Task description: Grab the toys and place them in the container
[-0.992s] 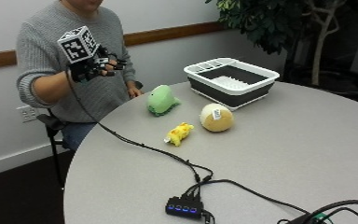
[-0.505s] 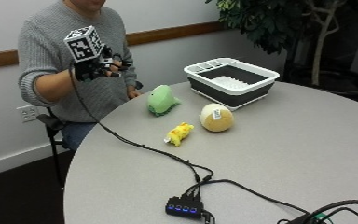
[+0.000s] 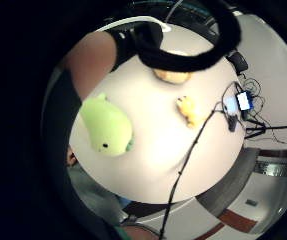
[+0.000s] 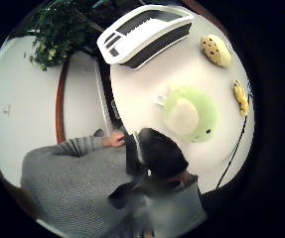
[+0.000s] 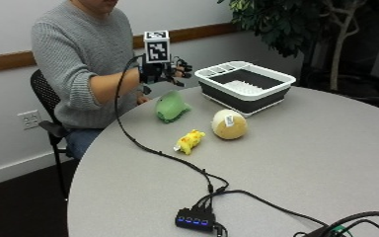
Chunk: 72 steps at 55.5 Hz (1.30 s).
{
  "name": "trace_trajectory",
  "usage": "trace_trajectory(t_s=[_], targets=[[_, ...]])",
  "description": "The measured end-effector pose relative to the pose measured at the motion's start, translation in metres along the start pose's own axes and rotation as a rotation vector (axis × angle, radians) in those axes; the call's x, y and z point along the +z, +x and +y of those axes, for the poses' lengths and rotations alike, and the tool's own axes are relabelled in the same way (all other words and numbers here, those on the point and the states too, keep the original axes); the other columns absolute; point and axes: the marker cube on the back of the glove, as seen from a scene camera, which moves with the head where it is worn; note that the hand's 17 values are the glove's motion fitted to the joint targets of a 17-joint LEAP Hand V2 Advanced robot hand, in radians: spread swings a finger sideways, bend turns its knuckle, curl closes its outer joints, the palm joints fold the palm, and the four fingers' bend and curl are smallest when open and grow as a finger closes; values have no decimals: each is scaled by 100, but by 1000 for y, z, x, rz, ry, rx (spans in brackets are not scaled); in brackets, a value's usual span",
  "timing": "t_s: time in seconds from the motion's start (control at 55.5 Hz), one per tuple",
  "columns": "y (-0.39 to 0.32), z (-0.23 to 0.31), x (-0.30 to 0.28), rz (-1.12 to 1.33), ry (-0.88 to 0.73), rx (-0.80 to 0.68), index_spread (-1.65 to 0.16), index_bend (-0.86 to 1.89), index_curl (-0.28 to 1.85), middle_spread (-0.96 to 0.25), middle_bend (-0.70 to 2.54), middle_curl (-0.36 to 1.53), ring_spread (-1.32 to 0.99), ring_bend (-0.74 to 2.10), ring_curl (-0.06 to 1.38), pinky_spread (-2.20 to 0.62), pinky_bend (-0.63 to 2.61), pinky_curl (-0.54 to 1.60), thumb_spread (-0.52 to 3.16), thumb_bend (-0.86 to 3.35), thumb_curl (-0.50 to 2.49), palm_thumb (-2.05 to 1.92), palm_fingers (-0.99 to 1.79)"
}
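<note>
My gloved right hand (image 5: pixel 167 71) hovers in the air above the green plush toy (image 5: pixel 171 106), fingers spread and holding nothing. The green toy (image 4: pixel 190 113) (image 3: pixel 107 126) lies on the round grey table (image 5: pixel 321 163) near the person. A small yellow toy (image 5: pixel 189 140) (image 3: pixel 188 110) lies in front of it, and a tan round spotted toy (image 5: pixel 229 124) (image 4: pixel 215 50) sits to its right. The white and black container (image 5: pixel 245 85) (image 4: pixel 143 32) stands beyond the toys at the table's far side, with nothing visible inside it.
A black cable (image 5: pixel 157 150) runs from the glove across the table to a USB hub (image 5: pixel 196 218) near the front edge. The person's bare hand (image 4: pixel 115 139) rests at the table's edge. A potted plant (image 5: pixel 294 24) stands behind the container.
The gloved hand has moved right and forward, from near the person's chest to a spot above the green toy. The toys and container have not moved.
</note>
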Motion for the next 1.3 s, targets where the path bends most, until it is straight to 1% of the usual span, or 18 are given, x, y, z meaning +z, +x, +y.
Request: trace_trajectory(t_s=[0.072,0.198,0.27,0.433,0.505,0.523,0.559,0.595,0.613,0.649,0.685,0.703,0.811,0.883,0.937,1.1,1.244,1.298], targets=[[-13,-6,34,-75,-120,18,-34,13,25,-17,15,21,-17,33,22,4,92,37,135,-1,26,0,-9],[-28,3,112,1,-310,-59,-34,12,24,-16,13,21,-16,33,23,4,101,39,132,-1,28,3,-11],[-33,9,130,22,-288,-64,-35,11,23,-15,11,20,-14,34,24,4,111,41,131,0,29,6,-9],[-29,9,125,9,-225,-41,-37,15,23,-14,15,20,-14,51,29,2,115,42,128,1,33,15,0],[-33,6,122,13,-137,-50,-39,18,24,-15,23,23,-19,61,31,-2,108,38,131,4,35,21,18],[-34,5,121,8,-101,-53,-39,19,24,-15,24,24,-20,62,31,-4,107,38,131,4,36,23,20],[-34,3,116,-13,-16,-55,-40,19,24,-17,34,27,-27,73,33,-11,101,35,134,6,37,27,43],[-33,-1,109,-40,59,-53,-40,15,22,-20,43,30,-32,85,35,-21,107,35,129,14,44,44,76],[-33,-2,105,-50,84,-51,-40,15,22,-21,44,30,-34,85,34,-24,107,33,126,15,45,47,77],[-32,-6,95,-61,112,-45,-42,27,26,-22,52,34,-37,91,38,-27,104,34,119,17,50,54,96],[-30,-9,81,-71,129,-41,-42,30,29,-22,55,36,-40,93,40,-30,103,35,113,18,53,57,97],[-27,-11,72,-77,139,-40,-43,39,33,-22,62,39,-41,98,44,-30,101,36,110,19,55,60,113],[3,-23,-12,-59,271,-16,-42,56,43,-23,77,48,-45,107,51,-35,100,40,92,18,63,63,114],[12,-25,-64,-67,339,-66,-42,63,49,-23,84,53,-47,110,54,-37,101,42,81,17,68,63,110],[21,-30,-85,-12,355,-97,-41,66,52,-23,87,56,-48,113,56,-38,102,43,73,17,71,63,107],[-14,-68,-96,-112,315,-60,-40,71,62,-22,93,64,-50,117,61,-39,107,47,55,14,80,63,101],[-70,-152,-91,-160,317,-74,-40,72,68,-21,94,69,-50,118,64,-39,111,49,44,12,86,62,93],[-82,-192,-88,-103,314,-47,-40,70,70,-21,92,70,-50,117,64,-39,113,50,42,12,88,62,84]])
